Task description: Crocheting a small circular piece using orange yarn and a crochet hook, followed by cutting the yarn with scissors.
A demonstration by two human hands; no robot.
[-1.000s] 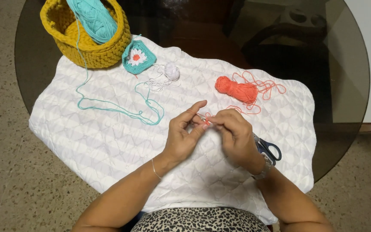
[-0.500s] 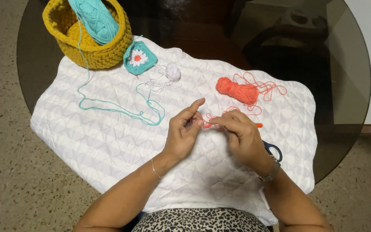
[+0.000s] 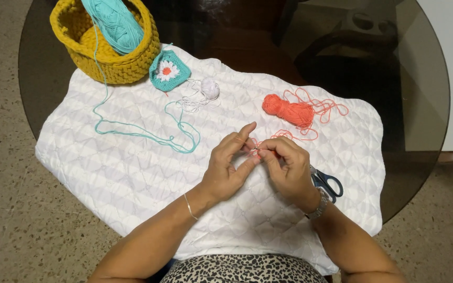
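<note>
My left hand (image 3: 230, 165) and my right hand (image 3: 288, 169) meet over the middle of a white quilted cloth (image 3: 132, 173), fingertips pinched together on a thin orange yarn strand (image 3: 268, 137). That strand runs up to a small orange yarn ball (image 3: 289, 109) with loose loops beside it. Whether a hook is in my right hand is hidden by the fingers.
A yellow woven basket (image 3: 132, 60) at the back left holds a teal yarn skein (image 3: 115, 23); its teal strand (image 3: 148, 133) trails across the cloth. A teal crocheted square with a daisy (image 3: 169, 72), a small white yarn ball (image 3: 209, 88) and blue-handled scissors (image 3: 327, 183) lie nearby. The round glass table (image 3: 415, 105) surrounds the cloth.
My hands have stayed together on the orange strand, with small finger shifts. The orange piece that stuck out beside my right hand half a second ago is hidden now.
</note>
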